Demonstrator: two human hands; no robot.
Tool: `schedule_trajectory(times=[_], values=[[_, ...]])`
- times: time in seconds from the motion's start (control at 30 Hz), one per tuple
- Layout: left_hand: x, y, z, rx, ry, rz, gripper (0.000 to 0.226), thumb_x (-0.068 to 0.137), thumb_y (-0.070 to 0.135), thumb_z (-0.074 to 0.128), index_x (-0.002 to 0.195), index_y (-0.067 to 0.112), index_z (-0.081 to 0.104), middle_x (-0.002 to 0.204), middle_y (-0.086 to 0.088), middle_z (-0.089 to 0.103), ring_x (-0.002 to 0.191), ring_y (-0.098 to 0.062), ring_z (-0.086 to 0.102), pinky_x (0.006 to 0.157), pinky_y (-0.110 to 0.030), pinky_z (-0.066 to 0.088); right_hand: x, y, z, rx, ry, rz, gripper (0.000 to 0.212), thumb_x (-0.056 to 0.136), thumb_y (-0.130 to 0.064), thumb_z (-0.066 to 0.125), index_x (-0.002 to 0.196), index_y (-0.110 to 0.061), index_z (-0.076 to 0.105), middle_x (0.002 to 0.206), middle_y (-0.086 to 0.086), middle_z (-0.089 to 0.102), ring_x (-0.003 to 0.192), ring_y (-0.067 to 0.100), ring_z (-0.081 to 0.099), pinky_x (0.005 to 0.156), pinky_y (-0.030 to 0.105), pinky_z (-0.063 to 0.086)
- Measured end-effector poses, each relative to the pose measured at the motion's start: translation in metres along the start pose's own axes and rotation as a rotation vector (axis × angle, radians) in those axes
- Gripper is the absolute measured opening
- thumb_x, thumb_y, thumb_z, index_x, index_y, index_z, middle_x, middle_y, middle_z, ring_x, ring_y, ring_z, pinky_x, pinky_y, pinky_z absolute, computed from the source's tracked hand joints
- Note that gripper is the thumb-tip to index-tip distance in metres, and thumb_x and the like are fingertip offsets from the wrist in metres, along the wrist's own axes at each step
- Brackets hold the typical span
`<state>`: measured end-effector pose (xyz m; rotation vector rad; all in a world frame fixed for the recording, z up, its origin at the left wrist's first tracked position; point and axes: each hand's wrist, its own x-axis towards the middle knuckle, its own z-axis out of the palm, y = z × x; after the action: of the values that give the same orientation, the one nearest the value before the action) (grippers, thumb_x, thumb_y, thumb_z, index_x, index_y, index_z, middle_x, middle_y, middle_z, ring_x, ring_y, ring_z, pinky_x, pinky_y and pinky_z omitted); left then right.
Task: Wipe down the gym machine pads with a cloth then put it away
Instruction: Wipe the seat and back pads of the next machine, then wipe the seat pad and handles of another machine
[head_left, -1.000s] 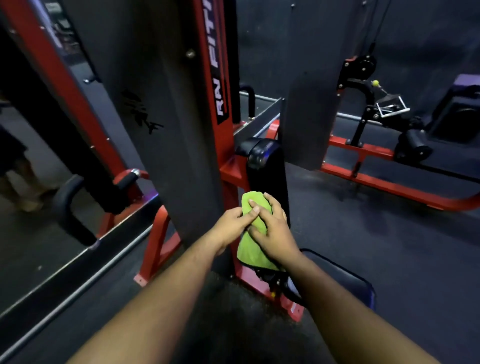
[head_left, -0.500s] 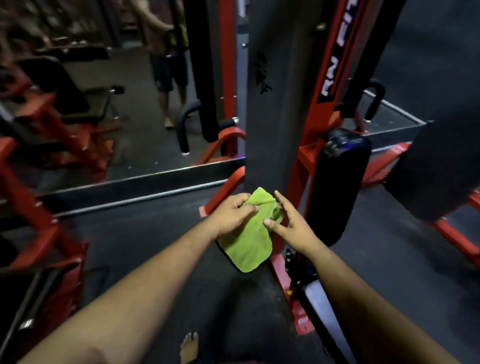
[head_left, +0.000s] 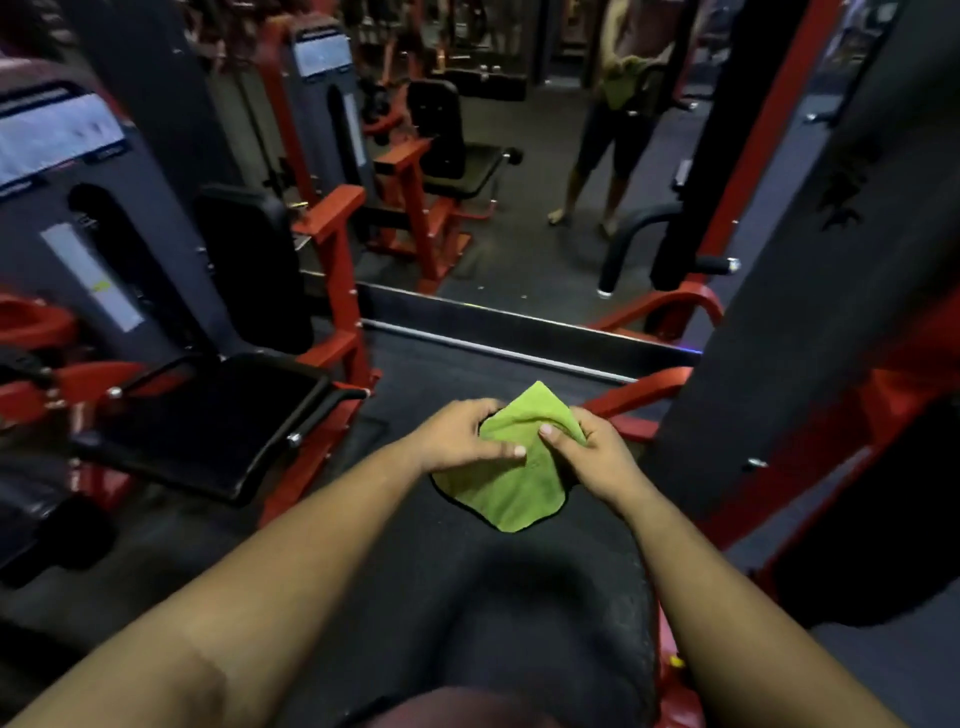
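Note:
A green cloth (head_left: 511, 486) hangs in front of me over the dark floor, held by both hands. My left hand (head_left: 460, 434) grips its upper left part with the thumb across the top. My right hand (head_left: 582, 449) pinches the upper right part, thumb on the fabric. A corner of the cloth sticks up between the hands and the lower part droops free. To the left stands a red-framed machine with a black seat pad (head_left: 208, 421) and a black back pad (head_left: 254, 260).
A wall mirror (head_left: 519, 208) ahead reflects a person holding the green cloth and more machines. A dark weight-stack shroud (head_left: 810, 291) with a red frame rises on the right. A red base bar (head_left: 639, 395) lies just beyond my hands.
The view has swung left from the pad on the right-hand machine toward the mirror and the left machine. The cloth came off that pad and both hands now hold it in the air.

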<state>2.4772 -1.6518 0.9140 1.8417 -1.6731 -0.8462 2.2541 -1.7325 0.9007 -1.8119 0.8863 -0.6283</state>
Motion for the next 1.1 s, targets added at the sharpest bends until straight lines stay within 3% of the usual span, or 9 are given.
schedule_trajectory(times=[0.1, 0.2, 0.3, 0.47, 0.6, 0.7, 0.83, 1.0, 1.1], values=[[-0.039, -0.056, -0.031, 0.057, -0.001, -0.128, 0.042, 0.075, 0.052, 0.086, 0.107, 0.029, 0.07, 0.102, 0.01, 0.076, 0.094, -0.01, 0.071, 0.082, -0.03, 0.056, 0.025, -0.022, 0.045, -0.023, -0.043, -0.004, 0.02, 0.093, -0.033, 0.073, 0.098, -0.014, 0.07, 0.094, 0.005, 0.073, 0.084, 0.009, 0.067, 0.091, 0.045, 0.053], [-0.071, -0.114, -0.06, -0.099, 0.104, -0.252, 0.026, 0.076, 0.045, 0.086, 0.085, 0.026, 0.071, 0.083, 0.007, 0.075, 0.077, -0.009, 0.07, 0.072, -0.031, 0.054, 0.048, -0.041, 0.09, -0.062, -0.061, 0.005, 0.015, 0.094, -0.032, 0.074, 0.094, -0.018, 0.071, 0.089, -0.002, 0.074, 0.082, 0.007, 0.067, 0.076, 0.032, 0.053], [-0.102, -0.163, -0.088, -0.288, 0.245, -0.291, 0.034, 0.077, 0.047, 0.081, 0.091, 0.017, 0.072, 0.088, -0.001, 0.076, 0.082, -0.018, 0.072, 0.078, -0.036, 0.055, 0.071, -0.052, 0.14, -0.099, -0.052, 0.01, 0.017, 0.091, -0.042, 0.075, 0.089, -0.025, 0.07, 0.085, -0.009, 0.073, 0.082, 0.006, 0.067, 0.074, 0.032, 0.053], [-0.137, -0.229, -0.126, -0.544, 0.427, -0.352, 0.012, 0.09, 0.026, 0.076, 0.091, 0.018, 0.066, 0.079, 0.004, 0.068, 0.072, -0.009, 0.061, 0.072, -0.03, 0.048, 0.108, -0.078, 0.233, -0.114, -0.059, 0.021, 0.032, 0.089, -0.046, 0.075, 0.083, -0.016, 0.065, 0.078, 0.001, 0.07, 0.075, 0.02, 0.064, 0.07, 0.039, 0.051], [-0.151, -0.256, -0.148, -0.564, 0.482, -0.405, 0.043, 0.075, 0.05, 0.08, 0.107, 0.023, 0.067, 0.098, 0.002, 0.075, 0.085, -0.011, 0.069, 0.08, -0.034, 0.055, 0.13, -0.096, 0.275, -0.05, -0.128, 0.022, 0.018, 0.094, -0.034, 0.073, 0.081, -0.023, 0.066, 0.073, -0.016, 0.068, 0.067, -0.002, 0.059, 0.063, 0.018, 0.046], [-0.162, -0.283, -0.162, -0.567, 0.399, -0.475, 0.061, 0.074, 0.044, 0.09, 0.123, 0.024, 0.059, 0.113, 0.009, 0.069, 0.099, -0.003, 0.067, 0.079, -0.019, 0.054, 0.155, -0.104, 0.306, 0.003, -0.216, 0.056, 0.01, 0.096, -0.03, 0.07, 0.094, -0.021, 0.07, 0.085, -0.011, 0.072, 0.078, -0.002, 0.063, 0.072, 0.019, 0.051], [-0.16, -0.32, -0.166, -0.673, 0.431, -0.587, 0.072, 0.055, 0.052, 0.091, 0.11, 0.012, 0.068, 0.097, -0.004, 0.075, 0.081, -0.018, 0.069, 0.067, -0.038, 0.055, 0.202, -0.104, 0.334, 0.012, -0.371, 0.07, 0.008, 0.099, -0.033, 0.067, 0.101, -0.026, 0.07, 0.098, -0.005, 0.074, 0.09, 0.009, 0.067, 0.082, 0.031, 0.055], [-0.137, -0.347, -0.176, -0.758, 0.691, -0.755, 0.045, 0.069, 0.032, 0.089, 0.104, 0.009, 0.072, 0.105, -0.014, 0.077, 0.099, -0.026, 0.073, 0.094, -0.046, 0.056, 0.288, -0.087, 0.369, -0.106, -0.509, 0.018, 0.02, 0.099, -0.034, 0.066, 0.115, -0.022, 0.067, 0.109, -0.007, 0.071, 0.101, 0.011, 0.066, 0.082, 0.023, 0.05], [-0.114, -0.366, -0.172, -0.732, 0.813, -0.868, 0.034, 0.076, 0.03, 0.087, 0.101, 0.014, 0.07, 0.091, -0.006, 0.075, 0.088, -0.023, 0.071, 0.079, -0.037, 0.057, 0.346, -0.073, 0.401, -0.273, -0.616, -0.055, 0.028, 0.097, -0.036, 0.067, 0.12, -0.02, 0.065, 0.111, -0.005, 0.069, 0.103, 0.016, 0.064, 0.085, 0.032, 0.047]])
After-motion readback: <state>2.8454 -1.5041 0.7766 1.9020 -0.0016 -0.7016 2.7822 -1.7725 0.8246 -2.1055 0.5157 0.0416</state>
